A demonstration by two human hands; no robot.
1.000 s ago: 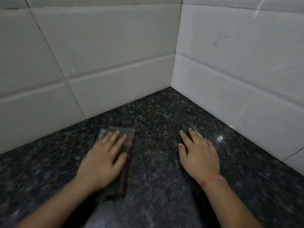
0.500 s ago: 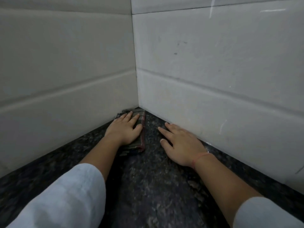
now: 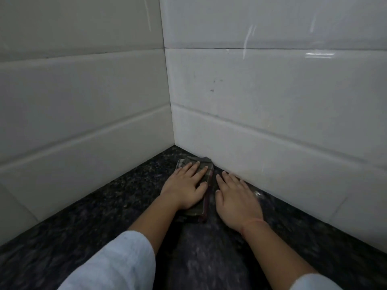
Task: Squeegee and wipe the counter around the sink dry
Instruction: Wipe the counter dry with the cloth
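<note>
Counter (image 3: 104, 222) dark, speckled | your left hand (image 3: 184, 185) flat, fingers spread, pressing folded cloth (image 3: 204, 206) | your right hand (image 3: 236, 197) flat, bare, just beside cloth | cloth's far end near tiled wall (image 3: 272, 122) corner

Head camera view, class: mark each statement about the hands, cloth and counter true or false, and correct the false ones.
1. The left hand lies flat on a folded cloth. True.
2. The right hand holds a squeegee. False: it rests bare and flat on the counter.
3. The cloth's far end reaches the right-hand tiled wall. True.
4. The counter is white. False: it is dark speckled stone.
</note>
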